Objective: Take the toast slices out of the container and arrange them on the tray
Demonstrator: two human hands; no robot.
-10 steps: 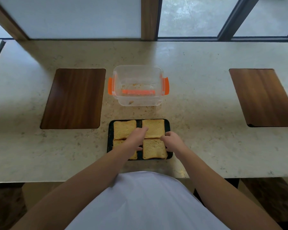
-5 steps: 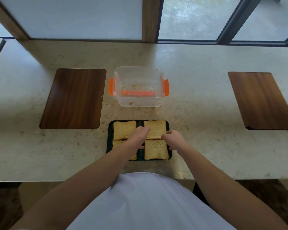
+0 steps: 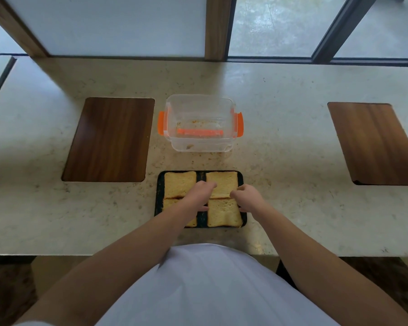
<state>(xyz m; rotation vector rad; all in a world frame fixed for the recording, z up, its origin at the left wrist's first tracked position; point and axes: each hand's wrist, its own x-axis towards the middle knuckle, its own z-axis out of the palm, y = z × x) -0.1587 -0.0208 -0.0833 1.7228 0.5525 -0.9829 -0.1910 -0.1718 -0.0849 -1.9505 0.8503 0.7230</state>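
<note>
A black tray [image 3: 159, 196] lies near the counter's front edge with several toast slices laid flat in a grid. The far left slice [image 3: 179, 184], far right slice [image 3: 224, 182] and near right slice [image 3: 223, 212] show clearly. My left forearm covers most of the near left slice [image 3: 168, 203]. My left hand [image 3: 198, 194] rests with its fingers stretched onto the left edge of the far right slice. My right hand [image 3: 246, 197] is curled at the right edge, where the two right slices meet. Behind the tray stands the clear container [image 3: 199, 123] with orange latches, holding only crumbs.
Two dark wooden boards are set into the pale stone counter [image 3: 292, 161]: one at the left [image 3: 109, 140], one at the right [image 3: 374, 142]. Windows run along the far edge of the counter. The counter's front edge is just below the tray.
Both hands stay at the right-hand slices with barely any shift. The toast, tray and container have not moved.
</note>
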